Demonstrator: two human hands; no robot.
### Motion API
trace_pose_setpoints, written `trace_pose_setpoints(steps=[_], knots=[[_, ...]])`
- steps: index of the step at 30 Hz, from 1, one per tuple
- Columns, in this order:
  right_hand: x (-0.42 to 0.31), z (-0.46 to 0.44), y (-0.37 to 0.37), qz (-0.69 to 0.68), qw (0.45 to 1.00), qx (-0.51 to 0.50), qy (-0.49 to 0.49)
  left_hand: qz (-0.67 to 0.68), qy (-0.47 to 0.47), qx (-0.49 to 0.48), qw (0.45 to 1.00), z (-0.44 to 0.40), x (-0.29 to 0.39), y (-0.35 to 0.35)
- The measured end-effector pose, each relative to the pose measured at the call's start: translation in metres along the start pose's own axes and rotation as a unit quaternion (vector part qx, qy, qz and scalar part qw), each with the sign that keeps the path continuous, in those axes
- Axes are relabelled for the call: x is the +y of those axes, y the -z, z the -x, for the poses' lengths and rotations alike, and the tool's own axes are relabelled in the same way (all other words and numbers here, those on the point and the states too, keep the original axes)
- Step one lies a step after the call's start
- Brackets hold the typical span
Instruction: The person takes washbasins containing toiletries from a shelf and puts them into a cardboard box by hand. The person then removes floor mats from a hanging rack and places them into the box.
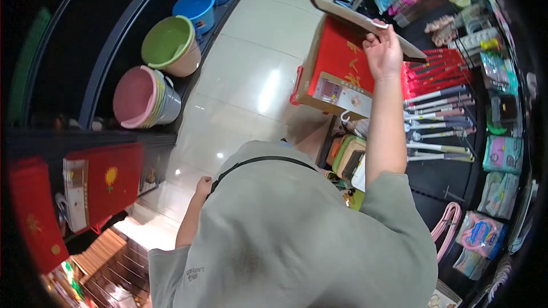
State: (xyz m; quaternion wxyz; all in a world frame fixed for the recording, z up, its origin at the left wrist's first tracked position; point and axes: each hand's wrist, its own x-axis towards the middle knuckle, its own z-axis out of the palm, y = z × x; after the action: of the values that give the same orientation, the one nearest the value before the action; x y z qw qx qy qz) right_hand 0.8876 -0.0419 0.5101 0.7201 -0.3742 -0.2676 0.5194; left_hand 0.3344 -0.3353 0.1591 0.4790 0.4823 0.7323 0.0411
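My right hand (386,51) is raised at the upper right, fingers closed at the edge of a flat tan-faced doormat (348,14) with a red corner. That mat is tilted up, seen nearly edge-on, and a small white piece shows at my fingertips. Under it, a red doormat (334,51) with gold characters lies on a cardboard box (308,98). A label card (345,96) with a white hook lies along its front. My left hand (204,186) hangs low beside my grey-green shirt, near the floor tiles; its fingers are mostly hidden.
Stacked pink buckets (137,100), a green bucket (168,43) and a blue bucket (195,11) line the left shelf. Red mats (117,174) hang at lower left. Long-handled brushes (439,117) and packaged goods (502,154) hang on the right rack. Shiny floor tiles (245,91) run between.
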Motion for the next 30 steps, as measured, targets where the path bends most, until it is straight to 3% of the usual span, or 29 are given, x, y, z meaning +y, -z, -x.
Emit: trace_pose_setpoints(steps=[4, 6, 11, 14, 16, 19, 21, 22, 24, 25, 26, 27, 30], knots=[[-0.017, 0.005, -0.070, 0.059, 0.997, -0.040, 0.030, 0.161, 0.123, 0.015, 0.979, 0.028, -0.072, -0.022], [-0.026, 0.017, -0.108, 0.070, 0.996, -0.052, 0.035, 0.017, 0.131, -0.011, 0.991, 0.026, -0.133, -0.056], [-0.020, 0.053, -0.183, 0.065, 0.992, -0.101, 0.045, 0.008, 0.098, -0.012, 0.995, 0.033, -0.233, -0.105], [-0.006, 0.065, -0.212, 0.005, 0.977, -0.210, -0.030, 0.054, 0.110, 0.032, 0.992, 0.017, -0.289, -0.140], [0.010, 0.075, -0.231, -0.006, 0.965, -0.252, -0.069, 0.111, 0.128, 0.072, 0.983, 0.032, -0.278, -0.124], [0.038, 0.087, -0.256, -0.010, 0.948, -0.288, -0.132, 0.144, 0.133, 0.082, 0.977, 0.083, -0.173, -0.031], [0.059, 0.094, -0.270, 0.024, 0.931, -0.314, -0.187, 0.085, 0.079, 0.017, 0.993, 0.086, -0.165, -0.003], [0.068, 0.103, -0.280, 0.043, 0.931, -0.300, -0.202, 0.091, 0.085, 0.025, 0.992, 0.083, -0.174, 0.000], [0.084, 0.113, -0.297, 0.055, 0.918, -0.331, -0.209, -0.046, -0.045, 0.070, 0.995, 0.080, -0.189, 0.008], [0.091, 0.120, -0.305, 0.070, 0.909, -0.354, -0.209, -0.043, -0.037, 0.077, 0.995, 0.079, -0.194, 0.008], [0.092, 0.135, -0.319, 0.130, 0.917, -0.334, -0.176, 0.165, 0.056, 0.114, 0.978, 0.084, -0.184, 0.013], [0.097, 0.142, -0.328, 0.126, 0.914, -0.342, -0.180, 0.364, 0.142, 0.147, 0.909, 0.085, -0.182, 0.019], [0.109, 0.162, -0.351, 0.238, 0.832, -0.483, -0.132, 0.416, 0.137, 0.181, 0.880, 0.093, -0.168, 0.053]])
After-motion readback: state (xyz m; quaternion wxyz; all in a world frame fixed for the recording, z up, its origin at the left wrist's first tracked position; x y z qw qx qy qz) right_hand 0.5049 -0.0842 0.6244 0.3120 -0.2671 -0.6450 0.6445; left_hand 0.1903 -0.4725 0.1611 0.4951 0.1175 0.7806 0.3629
